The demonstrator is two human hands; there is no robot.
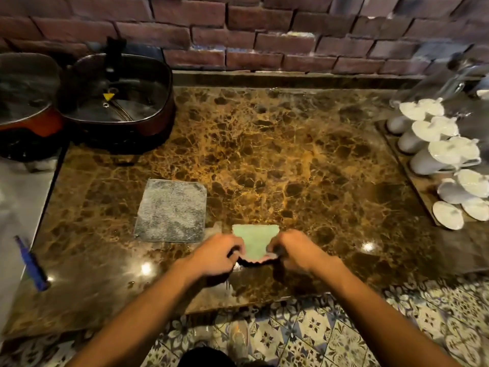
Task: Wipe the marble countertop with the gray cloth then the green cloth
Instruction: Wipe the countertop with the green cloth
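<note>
Now, in the head view, both hands meet near the front edge of the glossy brown, gold-veined marble tabletop (304, 168), with the small pale green cloth (255, 241) between them. The left hand (215, 256) pinches the cloth's near left corner and the right hand (292, 254) its near right corner. The fingers of both are curled tight on the fabric, and the near hem bunches up to show a darker underside. The far part of the cloth lies flat on the stone. This two-handed hold looks meant to straighten or fold the cloth into a pad for wiping. Just left of it and slightly farther back, the rectangular gray cloth (171, 211), nubbly and mottled like terry, lies spread flat and untouched. It has probably been set aside with its share done, though the stone itself gives no proof. The marble is polished enough to throw back lamp glints. At the far left stands a dark square electric pot (116, 102) with a glass lid, beside a red pan (26, 120). Along the right edge, white ceramic cups (436, 144) crowd a wooden tray. A blue pen (31, 263) lies at the near left.
</note>
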